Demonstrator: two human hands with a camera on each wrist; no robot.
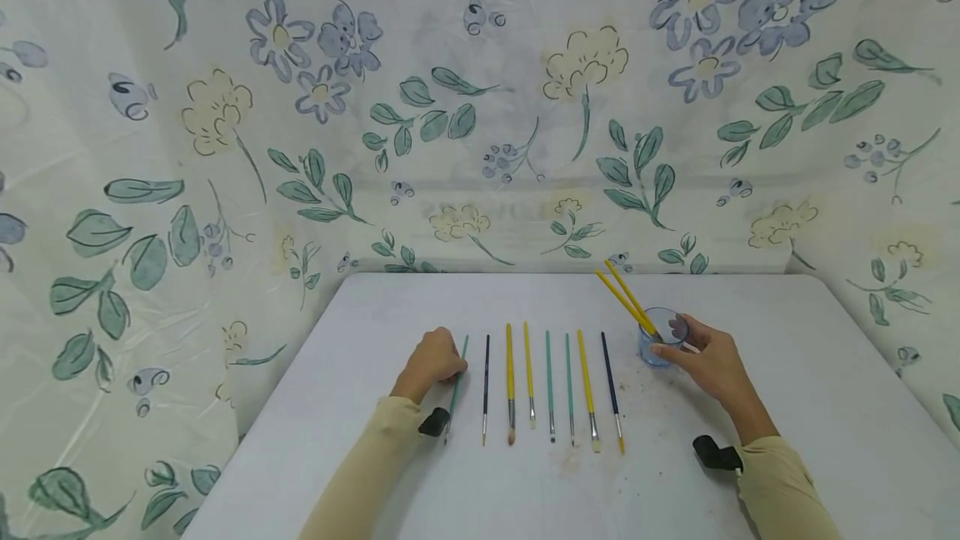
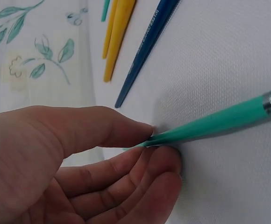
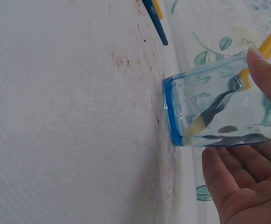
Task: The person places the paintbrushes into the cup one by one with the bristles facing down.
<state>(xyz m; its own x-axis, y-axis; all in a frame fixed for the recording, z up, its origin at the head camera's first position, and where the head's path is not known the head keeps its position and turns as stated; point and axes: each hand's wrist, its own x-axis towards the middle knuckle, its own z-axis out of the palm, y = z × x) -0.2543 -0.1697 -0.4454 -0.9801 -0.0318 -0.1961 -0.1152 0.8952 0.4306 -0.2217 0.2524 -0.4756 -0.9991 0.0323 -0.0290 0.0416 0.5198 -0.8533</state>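
My left hand [image 1: 438, 359] pinches a teal-handled paintbrush [image 2: 219, 116] between thumb and fingers, at the left end of a row of brushes. In the left wrist view its silver ferrule points right, away from the hand. On the right, my right hand [image 1: 708, 354] holds a clear bluish glass [image 3: 219, 105] with thumb and fingers on opposite sides. Two yellow paintbrushes [image 1: 626, 298] lean in the glass, handles sticking up to the left; pale bristles show through its wall. Closest to the left hand's brush lies a dark blue paintbrush [image 1: 487, 382].
Across the middle of the white table [image 1: 375, 307] lie several brushes side by side, among them a thick yellow one [image 1: 510, 365] and a dark blue one [image 1: 611, 382] nearest the glass. Brownish specks mark the tabletop. Floral cloth [image 1: 480, 148] hangs behind the table's back edge.
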